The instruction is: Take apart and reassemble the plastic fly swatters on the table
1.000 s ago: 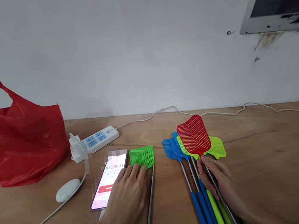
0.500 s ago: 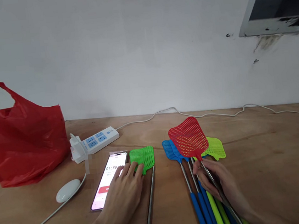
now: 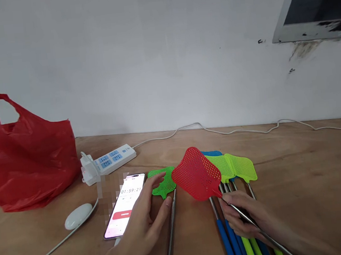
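Observation:
My right hand (image 3: 243, 217) is closed around the metal shaft of a red fly swatter (image 3: 196, 175), just below its perforated head. Under that head and hand lie several fly swatters with blue heads and handles (image 3: 226, 241) and yellow-green ones (image 3: 242, 166), side by side on the table. My left hand (image 3: 145, 223) is raised with fingers apart and holds nothing. Its fingertips overlap the head of a green fly swatter (image 3: 163, 191), whose metal shaft runs toward the bottom edge. Beside that hand a phone (image 3: 131, 192) shows a timer and is partly covered by my wrist.
A red plastic bag (image 3: 34, 166) stands at the left on the wooden table (image 3: 310, 185). Near it are a white power strip (image 3: 116, 159) with a plugged-in adapter and a white oval device (image 3: 78, 216) by a cable. A thin cord runs along the wall.
The red fly swatter has swung left and lower, tilting toward my left hand. My left hand has lifted off the green fly swatter's head, with thumb and fingers spread.

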### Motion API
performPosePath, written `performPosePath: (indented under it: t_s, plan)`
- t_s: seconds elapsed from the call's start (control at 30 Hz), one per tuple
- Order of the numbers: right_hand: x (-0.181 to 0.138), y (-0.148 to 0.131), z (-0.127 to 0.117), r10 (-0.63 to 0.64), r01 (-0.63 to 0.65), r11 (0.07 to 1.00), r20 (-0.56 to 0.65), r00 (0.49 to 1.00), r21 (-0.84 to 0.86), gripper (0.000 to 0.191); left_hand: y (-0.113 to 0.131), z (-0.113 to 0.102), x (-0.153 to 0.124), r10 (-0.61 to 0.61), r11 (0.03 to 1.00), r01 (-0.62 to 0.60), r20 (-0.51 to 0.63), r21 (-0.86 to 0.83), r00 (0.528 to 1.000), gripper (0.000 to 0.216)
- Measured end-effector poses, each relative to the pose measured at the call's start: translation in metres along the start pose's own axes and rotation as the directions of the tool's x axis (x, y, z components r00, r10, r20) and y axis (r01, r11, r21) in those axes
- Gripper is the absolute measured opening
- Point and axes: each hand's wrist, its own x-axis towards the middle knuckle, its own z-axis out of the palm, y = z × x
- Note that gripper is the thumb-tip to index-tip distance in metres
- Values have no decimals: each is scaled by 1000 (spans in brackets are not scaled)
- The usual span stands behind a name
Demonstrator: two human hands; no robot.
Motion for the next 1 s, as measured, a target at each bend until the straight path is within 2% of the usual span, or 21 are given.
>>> performPosePath:
  t_s: [0.13,0.23,0.4,0.53,0.73,0.87,1.0]
  plan:
    - [-3,5,2,39,-39,999,1,999,-5,47,2,1,1,-56,941,66,41,-332,998,41]
    - [-6,9,3,45,-45,999,-2,999,-6,48,1,4,1,-71,891,93,65,-444,995,41]
    - [-11,0,8,110,-106,985,24,994,-138,50,-1,6,1,-118,837,140,76,-530,990,37]
    - [-15,-11,10,143,-137,959,5,990,-248,54,2,4,2,-164,829,195,105,-524,981,39]
    - [-15,-1,3,84,-97,918,-51,995,-384,54,0,2,6,-206,783,266,170,-561,964,41]
    - [-14,2,4,16,-50,826,-64,998,-562,56,-1,2,8,-252,756,310,180,-577,951,45]
    - [-14,-3,10,-98,-3,677,-94,991,-736,57,-1,2,8,-279,732,338,193,-592,941,48]
